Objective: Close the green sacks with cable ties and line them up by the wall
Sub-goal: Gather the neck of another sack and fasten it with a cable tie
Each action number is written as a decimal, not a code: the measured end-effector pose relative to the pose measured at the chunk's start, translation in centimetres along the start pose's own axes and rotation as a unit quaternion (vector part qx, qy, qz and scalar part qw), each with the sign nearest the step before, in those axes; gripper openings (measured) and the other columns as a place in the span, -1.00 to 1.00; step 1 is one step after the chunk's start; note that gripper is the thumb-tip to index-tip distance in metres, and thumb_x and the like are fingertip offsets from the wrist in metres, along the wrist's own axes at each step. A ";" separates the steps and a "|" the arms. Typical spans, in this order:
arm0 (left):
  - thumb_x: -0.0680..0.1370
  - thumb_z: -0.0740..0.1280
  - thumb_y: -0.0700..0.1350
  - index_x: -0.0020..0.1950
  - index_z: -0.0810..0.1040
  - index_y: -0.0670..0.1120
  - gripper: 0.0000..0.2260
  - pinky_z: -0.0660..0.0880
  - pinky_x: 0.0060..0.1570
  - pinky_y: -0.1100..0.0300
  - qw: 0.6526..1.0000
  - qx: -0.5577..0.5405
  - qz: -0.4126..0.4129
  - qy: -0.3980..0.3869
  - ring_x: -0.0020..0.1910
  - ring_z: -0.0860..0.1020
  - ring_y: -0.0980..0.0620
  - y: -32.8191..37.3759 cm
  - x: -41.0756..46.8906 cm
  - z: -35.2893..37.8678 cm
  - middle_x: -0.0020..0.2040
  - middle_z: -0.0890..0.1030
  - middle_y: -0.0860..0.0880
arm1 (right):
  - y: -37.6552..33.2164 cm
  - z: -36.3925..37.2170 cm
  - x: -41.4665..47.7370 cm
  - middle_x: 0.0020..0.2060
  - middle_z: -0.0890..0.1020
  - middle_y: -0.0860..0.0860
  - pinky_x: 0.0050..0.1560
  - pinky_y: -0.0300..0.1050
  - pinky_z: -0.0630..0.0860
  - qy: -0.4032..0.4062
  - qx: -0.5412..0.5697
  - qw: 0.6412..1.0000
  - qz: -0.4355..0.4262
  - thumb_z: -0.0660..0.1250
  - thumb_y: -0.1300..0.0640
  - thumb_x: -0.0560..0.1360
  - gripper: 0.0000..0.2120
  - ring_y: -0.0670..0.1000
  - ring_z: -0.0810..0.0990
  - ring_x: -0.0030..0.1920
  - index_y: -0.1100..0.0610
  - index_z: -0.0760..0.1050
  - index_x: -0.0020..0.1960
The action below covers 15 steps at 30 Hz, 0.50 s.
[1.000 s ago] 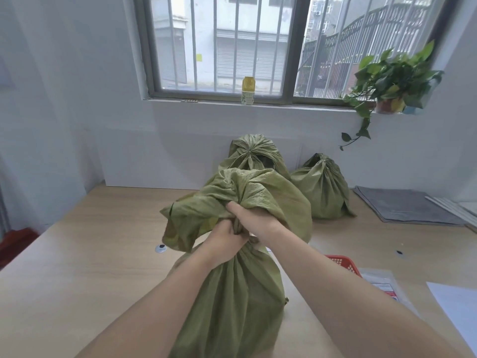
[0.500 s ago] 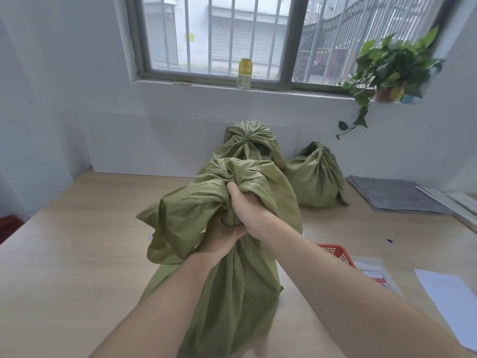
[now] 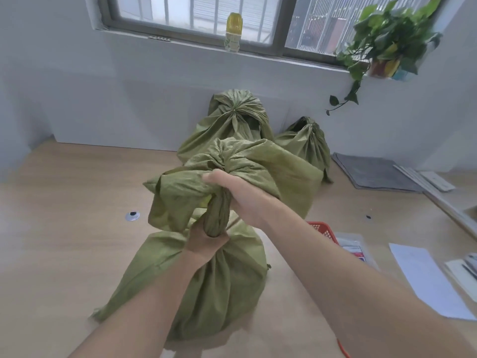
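Note:
A green sack (image 3: 206,285) stands on the wooden table in front of me, its top gathered into a twisted neck. My left hand (image 3: 204,241) grips the neck from below. My right hand (image 3: 240,192) grips the bunched cloth just above, with the loose sack mouth flaring out over it. Two tied green sacks stand against the wall behind: a taller one (image 3: 232,120) and a smaller one (image 3: 307,143) to its right. No cable tie shows on the sack I hold.
A red basket (image 3: 324,229) sits right of the sack, with a plastic packet (image 3: 353,249) and white papers (image 3: 426,277) beyond. A grey mat (image 3: 374,171) lies by the wall at right. A yellow bottle (image 3: 233,31) and a potted plant (image 3: 387,42) stand on the sill.
My view has tilted down and come closer. My hands have drawn apart along the neck, left lower and right higher, exposing a twisted stretch of cloth between them.

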<state>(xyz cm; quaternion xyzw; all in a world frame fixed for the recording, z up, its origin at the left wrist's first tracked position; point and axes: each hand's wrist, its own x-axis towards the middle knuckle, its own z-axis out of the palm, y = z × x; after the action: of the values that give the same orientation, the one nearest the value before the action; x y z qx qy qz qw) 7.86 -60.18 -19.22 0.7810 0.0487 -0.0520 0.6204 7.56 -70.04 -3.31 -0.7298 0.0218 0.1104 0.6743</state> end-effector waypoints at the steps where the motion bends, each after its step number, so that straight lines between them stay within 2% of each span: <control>1: 0.40 0.55 -0.11 0.10 0.59 -0.07 -0.68 0.53 -0.04 0.23 1.000 0.013 -0.021 -0.003 -0.03 0.61 -0.03 -0.3 0.1 0.3 -0.06 0.64 0.00 | 0.4 -0.3 0.0 0.12 0.74 0.00 0.35 0.04 0.52 -0.022 -0.033 0.999 0.002 0.59 -0.03 0.38 -0.56 0.06 0.69 0.20 0.13 0.66 0.19; 3: 0.42 0.51 0.09 0.21 0.57 -0.06 -0.58 0.52 0.19 0.08 0.998 0.033 -0.051 -0.005 0.12 0.59 -0.05 -1.0 0.8 1.2 0.09 0.63 -0.01 | 1.0 -0.6 -0.2 0.20 0.71 -0.05 0.42 0.04 0.47 -0.034 -0.124 0.992 0.009 0.64 -0.03 0.35 -0.50 0.00 0.64 0.27 0.05 0.65 0.24; 6: 0.35 0.48 0.24 0.24 0.59 -0.13 -0.39 0.47 0.35 -0.02 0.999 0.026 -0.046 0.007 0.25 0.60 -0.10 -2.4 2.5 2.6 0.19 0.66 -0.10 | 1.2 -0.4 0.1 0.21 0.64 -0.04 0.42 0.03 0.44 0.026 -0.231 0.973 0.009 0.56 0.09 0.48 -0.67 0.01 0.57 0.29 0.07 0.59 0.21; 7: 0.38 0.48 0.21 0.27 0.58 -0.15 -0.40 0.45 0.37 -0.03 0.999 0.031 -0.041 0.004 0.27 0.59 -0.12 -2.0 2.5 2.8 0.23 0.65 -0.13 | 1.2 -0.4 0.4 0.26 0.60 0.01 0.45 0.04 0.40 0.043 -0.251 0.967 0.013 0.49 0.11 0.56 -0.71 0.06 0.53 0.34 0.10 0.56 0.25; 9: 0.51 0.47 0.04 0.33 0.56 -0.15 -0.54 0.43 0.38 0.01 0.997 0.061 -0.038 -0.001 0.29 0.57 -0.14 -2.1 2.8 2.8 0.27 0.63 -0.15 | 1.2 -0.5 1.3 0.49 0.44 0.13 0.53 -0.01 0.22 0.030 -0.285 0.957 0.042 0.26 0.07 0.70 -0.59 0.13 0.36 0.51 0.22 0.40 0.48; 11: 0.52 0.44 -0.08 0.28 0.58 -0.14 -0.65 0.51 0.24 0.09 0.996 0.089 -0.020 0.011 0.18 0.61 -0.10 -1.9 2.5 2.4 0.18 0.67 -0.10 | 1.0 0.4 1.9 0.62 0.27 0.09 0.59 -0.03 0.09 0.055 -0.275 0.959 0.042 0.15 -0.07 0.72 -0.45 0.09 0.21 0.60 0.17 0.22 0.62; 12: 0.52 0.42 -0.14 0.22 0.60 -0.14 -0.72 0.53 0.11 0.16 0.996 0.094 -0.008 0.008 0.08 0.62 -0.05 -1.9 2.5 2.3 0.08 0.68 -0.04 | 1.3 0.7 2.3 0.62 0.26 0.03 0.61 0.00 0.09 0.121 -0.249 0.961 0.010 0.20 -0.15 0.69 -0.40 0.06 0.20 0.61 0.08 0.21 0.64; 14: 0.51 0.37 -0.22 0.15 0.61 -0.08 -0.78 0.46 -0.12 0.27 0.995 0.101 0.011 -0.006 -0.07 0.59 -0.01 -1.7 2.3 2.1 -0.09 0.63 0.05 | 1.7 0.8 3.1 0.59 0.32 -0.05 0.60 0.07 0.19 0.248 -0.125 0.961 0.011 0.29 -0.30 0.59 -0.30 0.03 0.27 0.58 -0.06 0.22 0.64; 15: 0.50 0.35 -0.23 0.18 0.63 -0.10 -0.74 0.47 -0.16 0.27 0.995 0.099 0.032 0.000 -0.09 0.61 -0.05 -1.9 2.3 2.2 -0.11 0.64 0.04 | 2.6 0.3 4.3 0.56 0.37 -0.06 0.58 0.11 0.27 0.264 -0.056 0.962 0.043 0.28 -0.38 0.53 -0.25 0.04 0.33 0.55 -0.09 0.26 0.62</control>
<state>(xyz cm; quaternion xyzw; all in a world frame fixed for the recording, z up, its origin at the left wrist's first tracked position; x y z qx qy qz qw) 9.83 -61.83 -21.84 0.8399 0.0189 -0.0367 0.5412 11.26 -69.49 -6.71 -0.7681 0.2241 -0.0557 0.5973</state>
